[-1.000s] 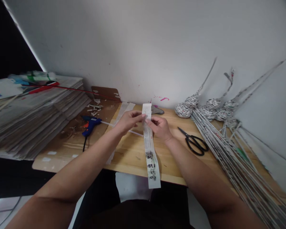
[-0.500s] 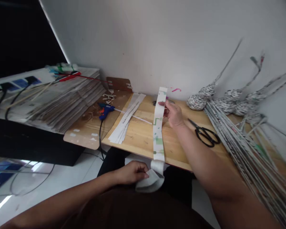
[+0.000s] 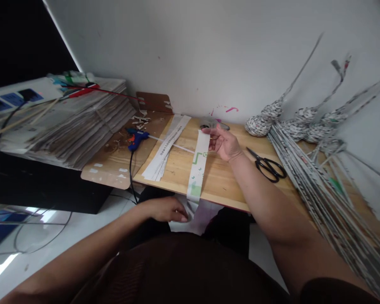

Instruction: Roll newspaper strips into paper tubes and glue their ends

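A long white paper strip (image 3: 199, 162) with green marks lies across the wooden table (image 3: 221, 177) and hangs over its front edge. My right hand (image 3: 223, 142) pinches the strip's far end just above the tabletop. My left hand (image 3: 167, 209) is below the table edge over my lap, fingers closed on the strip's lower end where it bunches against more white paper.
A pile of cut strips (image 3: 166, 147) and a blue glue gun (image 3: 136, 137) lie left of the strip on cardboard. Black scissors (image 3: 267, 165) lie to the right. Rolled newspaper rods (image 3: 313, 177) and coiled bundles fill the right side. A tall newspaper stack (image 3: 69, 120) stands left.
My left hand left the strip's top and dropped below the table edge to its lower end. My right hand lowered the top end toward the table. The view shifted left.
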Tool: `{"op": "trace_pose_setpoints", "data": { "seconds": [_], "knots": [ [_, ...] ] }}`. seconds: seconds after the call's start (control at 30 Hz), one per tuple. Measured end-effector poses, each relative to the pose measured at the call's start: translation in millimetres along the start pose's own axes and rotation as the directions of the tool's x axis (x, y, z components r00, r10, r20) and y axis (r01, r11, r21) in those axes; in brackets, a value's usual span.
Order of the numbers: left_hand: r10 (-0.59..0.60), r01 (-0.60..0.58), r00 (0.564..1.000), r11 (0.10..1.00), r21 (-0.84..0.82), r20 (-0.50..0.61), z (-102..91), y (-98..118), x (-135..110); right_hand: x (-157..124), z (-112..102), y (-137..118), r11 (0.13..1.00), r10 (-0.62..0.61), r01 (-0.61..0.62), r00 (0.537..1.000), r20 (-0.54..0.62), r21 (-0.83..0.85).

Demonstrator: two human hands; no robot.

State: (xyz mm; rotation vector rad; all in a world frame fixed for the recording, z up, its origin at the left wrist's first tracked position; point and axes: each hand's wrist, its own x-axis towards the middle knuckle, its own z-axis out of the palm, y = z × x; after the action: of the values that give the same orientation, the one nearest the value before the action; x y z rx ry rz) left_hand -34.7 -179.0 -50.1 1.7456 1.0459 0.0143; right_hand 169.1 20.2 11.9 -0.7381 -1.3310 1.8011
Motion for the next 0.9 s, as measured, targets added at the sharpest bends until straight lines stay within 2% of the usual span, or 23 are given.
{"op": "trace_pose_setpoints", "data": {
  "seconds": [0.03, 0.07, 0.1, 0.13, 0.17, 0.2, 0.23, 0.27, 0.3, 0.37, 0.43, 0.5, 0.63, 0.73, 0.8, 0.9],
  "knots": [
    [0.027, -0.015, 0.998, 0.981, -0.196, 0.062, -13.9, 12.8, -10.1, -0.5, 1.2, -0.2, 1.000, 0.000, 0.000, 1.000, -0.001, -0.021],
    [0.076, -0.043, 0.994, 0.928, -0.370, 0.076, -29.1, 24.9, -18.8, -1.0, 2.7, -0.4, 0.999, -0.004, 0.004, 1.000, -0.004, -0.043],
    [0.126, -0.112, 0.992, 0.867, -0.485, -0.002, -45.0, 35.4, -25.4, -1.6, 4.2, -0.7, 0.998, -0.013, 0.012, 1.000, -0.011, -0.065],
    [0.139, -0.224, 0.972, 0.797, -0.561, -0.191, -60.9, 43.7, -29.4, -2.3, 5.8, -1.1, 0.996, -0.023, 0.021, 1.000, -0.018, -0.084],
    [0.101, -0.314, 0.928, 0.732, -0.605, -0.359, -75.9, 49.8, -30.5, -2.9, 7.2, -1.8, 0.994, -0.030, 0.028, 0.999, -0.025, -0.102],
    [0.048, -0.407, 0.857, 0.674, -0.617, -0.513, -89.5, 53.8, -28.8, -3.7, 8.5, -2.8, 0.993, -0.035, 0.031, 0.999, -0.028, -0.114],
    [0.008, -0.471, 0.798, 0.632, -0.616, -0.602, -101.2, 56.3, -24.7, -4.7, 9.6, -4.0, 0.992, -0.035, 0.032, 0.999, -0.028, -0.120],
    [-0.030, -0.488, 0.775, 0.606, -0.627, -0.632, -111.1, 57.8, -18.5, -5.7, 10.3, -5.4, 0.993, -0.032, 0.030, 0.999, -0.021, -0.118],
    [-0.072, -0.482, 0.771, 0.584, -0.653, -0.632, -119.2, 58.8, -10.9, -6.8, 10.9, -6.6, 0.994, -0.026, 0.025, 1.000, -0.005, -0.110],
    [-0.160, -0.415, 0.797, 0.556, -0.720, -0.583, -131.6, 61.1, 7.1, -8.6, 11.0, -7.9, 0.997, -0.016, 0.021, 0.998, 0.062, -0.076],
    [-0.192, -0.389, 0.811, 0.528, -0.755, -0.552, -141.5, 64.8, 25.0, -9.3, 10.2, -7.0, 0.999, -0.009, 0.016, 0.987, 0.163, -0.043],
    [-0.179, -0.399, 0.813, 0.520, -0.755, -0.554, -151.2, 70.0, 39.5, -9.2, 9.0, -4.4, 0.999, 0.013, -0.003, 0.963, 0.270, -0.038],
    [-0.057, -0.442, 0.819, 0.572, -0.691, -0.571, -169.7, 82.6, 54.9, -8.7, 7.4, 1.0, 0.992, 0.124, -0.096, 0.902, 0.415, -0.087],
    [-0.029, -0.438, 0.832, 0.578, -0.689, -0.553, -179.6, 90.3, 62.8, -7.9, 4.1, 2.7, 0.985, 0.173, -0.149, 0.894, 0.414, -0.088],
    [-0.029, -0.447, 0.835, 0.547, -0.708, -0.550, -182.9, 92.8, 70.6, -6.2, -0.8, 2.8, 0.989, 0.149, -0.135, 0.920, 0.362, -0.062],
    [-0.019, -0.467, 0.839, 0.488, -0.737, -0.544, -183.1, 91.0, 84.9, -2.3, -10.5, 2.1, 0.998, 0.052, -0.055, 0.974, 0.221, 0.006]
  ]
}}
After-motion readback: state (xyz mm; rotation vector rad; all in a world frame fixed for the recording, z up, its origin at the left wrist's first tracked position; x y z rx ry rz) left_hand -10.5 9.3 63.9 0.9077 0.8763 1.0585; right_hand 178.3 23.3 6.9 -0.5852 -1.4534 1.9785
